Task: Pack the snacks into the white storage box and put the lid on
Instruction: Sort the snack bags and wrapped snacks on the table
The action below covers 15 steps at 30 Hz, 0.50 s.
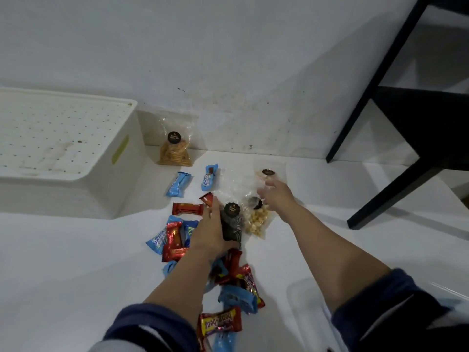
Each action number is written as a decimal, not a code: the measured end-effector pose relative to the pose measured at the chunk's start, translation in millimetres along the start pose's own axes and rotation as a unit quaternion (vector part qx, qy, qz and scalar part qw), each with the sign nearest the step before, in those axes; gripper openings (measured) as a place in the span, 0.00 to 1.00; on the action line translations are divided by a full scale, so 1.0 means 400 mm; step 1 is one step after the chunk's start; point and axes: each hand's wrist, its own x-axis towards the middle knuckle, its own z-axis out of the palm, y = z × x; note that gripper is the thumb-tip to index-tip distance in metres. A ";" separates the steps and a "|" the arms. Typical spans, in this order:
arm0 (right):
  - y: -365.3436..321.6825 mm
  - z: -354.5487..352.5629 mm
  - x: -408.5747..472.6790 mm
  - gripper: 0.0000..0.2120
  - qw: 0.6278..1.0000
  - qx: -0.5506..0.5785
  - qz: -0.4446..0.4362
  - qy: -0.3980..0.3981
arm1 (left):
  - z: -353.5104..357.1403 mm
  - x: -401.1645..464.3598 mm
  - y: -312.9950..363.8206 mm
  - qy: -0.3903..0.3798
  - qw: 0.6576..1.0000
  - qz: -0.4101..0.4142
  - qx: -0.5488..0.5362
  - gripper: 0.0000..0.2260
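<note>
The left hand (pixel 212 235) holds the dark cookie bag (pixel 232 222), the right hand (pixel 275 193) is open, so scoop gently toward the white box (pixel 76 179) at ten o'clock.

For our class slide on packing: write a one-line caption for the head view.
Both hands, left hand and right hand, reach into snacks beside the white storage box.

sleeves: dark navy, pushed up past elbows | left hand (pixel 212 233), right hand (pixel 278 193): bare, no jewellery seen
</note>
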 end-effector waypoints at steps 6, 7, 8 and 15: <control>-0.010 -0.034 -0.057 0.03 0.996 -0.041 -0.078 -0.002 | 0.033 -0.090 0.005 0.051 0.999 0.018 -0.004 0.58; -0.011 -0.039 -0.070 0.04 0.995 -0.044 -0.086 -0.011 | 0.043 -0.106 0.004 0.060 0.998 0.017 -0.009 0.58; -0.008 -0.044 -0.082 0.05 0.994 -0.051 -0.095 -0.016 | 0.052 -0.122 0.005 0.067 0.998 0.013 -0.011 0.58; 0.027 -0.078 -0.134 0.07 0.984 -0.115 -0.137 -0.024 | 0.092 -0.193 0.015 0.093 0.996 0.001 0.009 0.54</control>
